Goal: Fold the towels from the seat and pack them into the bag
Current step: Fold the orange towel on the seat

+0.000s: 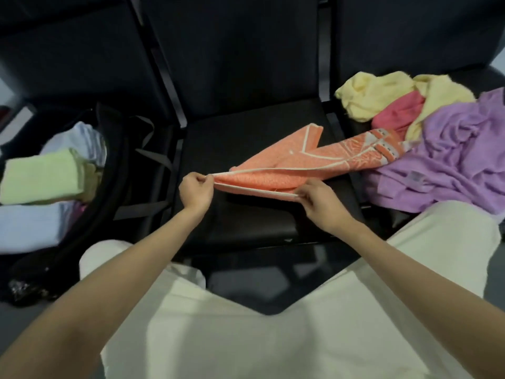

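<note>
Head view: the left hand [195,190] and right hand [319,199] each pinched the white-trimmed near edge of the orange towel [276,170] over the black seat [246,222]. Towel pile [442,149] lay at two o'clock, bag [114,170] at nine, bare seat between.

head view, looking down (close) over seat [246,149]

Left hand [195,190] and right hand [319,199] each pinch a corner of the orange towel [276,170] above the black seat [246,220]; unfolded towels [442,149] right of the fingers, bag [114,170] left.
</note>
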The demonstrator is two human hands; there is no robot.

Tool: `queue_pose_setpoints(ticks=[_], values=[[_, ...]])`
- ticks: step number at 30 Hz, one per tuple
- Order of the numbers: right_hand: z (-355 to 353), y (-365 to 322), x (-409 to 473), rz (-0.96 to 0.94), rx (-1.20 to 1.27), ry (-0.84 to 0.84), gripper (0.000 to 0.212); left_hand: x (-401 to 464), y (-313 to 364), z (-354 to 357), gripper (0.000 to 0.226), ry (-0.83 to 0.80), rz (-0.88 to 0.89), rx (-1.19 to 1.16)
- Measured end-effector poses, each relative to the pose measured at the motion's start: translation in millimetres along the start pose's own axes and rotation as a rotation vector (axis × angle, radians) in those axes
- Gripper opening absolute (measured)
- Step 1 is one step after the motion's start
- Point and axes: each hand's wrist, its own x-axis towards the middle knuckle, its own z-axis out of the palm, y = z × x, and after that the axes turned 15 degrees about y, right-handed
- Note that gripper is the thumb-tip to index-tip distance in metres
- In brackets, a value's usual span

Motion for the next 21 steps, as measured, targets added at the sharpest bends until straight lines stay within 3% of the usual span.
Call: queue_pose_setpoints(ticks=[2,4,6,9,12,14,16,21], values=[[3.8,-3.6,-1.3,0.014,-0.002,-0.021,0.013,3.8,-11.3,-4.1,0.025,-0.105,-0.053,0.111],[2.8,-3.6,-1.9,0.062,0.03,0.007,0.01,5.9,-13.6,-4.7,0.016,-0.217,-0.022,0.285],[-1.4,-2.7,-3.3,0.128,0.068,0.056,0.008,1.4,-4.9,-0.1,0.015,-0.332,0.131,0.445],[-6.8,-3.7,-6.8,0.217,0.135,0.096,0.009,-10.8,15.6,15.5,0.04,-0.483,0.382,0.45],[-8.3,-3.3,-11.7,0.27,0.18,0.089,0.009,-19.3,25.6,36.6,0.03,-0.591,0.537,0.379],[-8.1,-2.2,-15.3,0.285,0.183,0.09,0.007,-22.9,30.7,44.2,0.015,-0.557,0.601,0.306],[-9.4,-0.6,-16.9,0.31,0.19,0.103,0.007,-22.6,43.3,44.4,0.016,-0.474,0.593,0.171],[-12.4,4.0,-12.0,0.266,0.149,0.292,0.006,5.0,64.5,22.7,0.02,-0.084,0.465,-0.083]])
